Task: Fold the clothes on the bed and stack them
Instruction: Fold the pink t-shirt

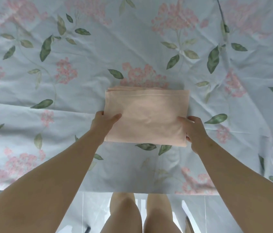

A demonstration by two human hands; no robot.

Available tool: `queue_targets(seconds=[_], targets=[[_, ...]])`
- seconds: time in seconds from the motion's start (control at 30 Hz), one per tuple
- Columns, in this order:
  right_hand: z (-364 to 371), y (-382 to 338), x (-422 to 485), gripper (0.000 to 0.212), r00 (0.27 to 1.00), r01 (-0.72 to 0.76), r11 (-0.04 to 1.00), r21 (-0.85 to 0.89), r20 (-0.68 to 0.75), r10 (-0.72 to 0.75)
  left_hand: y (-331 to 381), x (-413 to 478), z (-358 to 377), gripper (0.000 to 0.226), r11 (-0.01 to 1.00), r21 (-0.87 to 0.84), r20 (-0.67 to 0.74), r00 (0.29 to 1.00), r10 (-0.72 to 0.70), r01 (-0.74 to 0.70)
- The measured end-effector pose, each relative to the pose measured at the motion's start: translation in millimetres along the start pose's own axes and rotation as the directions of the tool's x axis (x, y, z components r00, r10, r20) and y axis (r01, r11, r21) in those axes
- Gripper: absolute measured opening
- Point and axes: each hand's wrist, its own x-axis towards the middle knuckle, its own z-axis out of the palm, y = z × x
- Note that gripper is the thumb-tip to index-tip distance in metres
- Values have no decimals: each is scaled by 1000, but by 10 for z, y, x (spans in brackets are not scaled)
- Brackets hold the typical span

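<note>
1. So, 1 folded cloth (146, 115), peach-pink, is in the middle of the bed (65, 189), on top of the sheet (98, 52).
2. It's a neat flat rectangle w/ a few layers. The layer edges show along the far side, and a thin seam line runs across near that side.
3. L hand (103, 122) grips the cloth's left edge. The thumb lies on top and points in twd the middle. The other fingers go under the edge & are hidden.
4. R hand (193, 130) grips the right edge, close to the near corner. The thumb is on top, and fingertips curl round the edge lower down.
5. Both hands hold the cloth, 1 on each side.
6. Can't tell if the cloth is lifted a bit or lies flat on the sheet.
7. Sheet is pale blue w/ pink flowers & green leaves, and has lots of wrinkles.
8. Below the bed's near edge are the person's bare knees (124, 212) and a pale shiny floor (216, 216).
9. Thin dark line (220, 9) crosses the sheet at top right. Can't tell what it is.
</note>
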Motion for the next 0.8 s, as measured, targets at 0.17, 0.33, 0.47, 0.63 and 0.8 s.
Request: queue_targets(seconds=[0.17,0.33,0.47,0.63,0.8], targets=[[183,-108,91,39,1000,17,997,74,-27,-15,181,95,147,73,987,-149,7,998,-60,61],[251,-263,-110,10,996,80,997,12,-25,-80,342,-17,120,35,987,-147,122,992,-42,60],[85,-555,-530,13,986,162,985,52,-43,-159,660,-342,-182,35,987,-157,176,983,49,-21],[-287,-1056,-1324,5,956,294,941,169,-50,-290,1183,-1018,-697,34,967,-213,282,938,200,-142],[-762,-1383,-2119,9,918,393,880,267,-60,-392,1673,-1799,-984,30,922,-265,294,886,358,-284]])
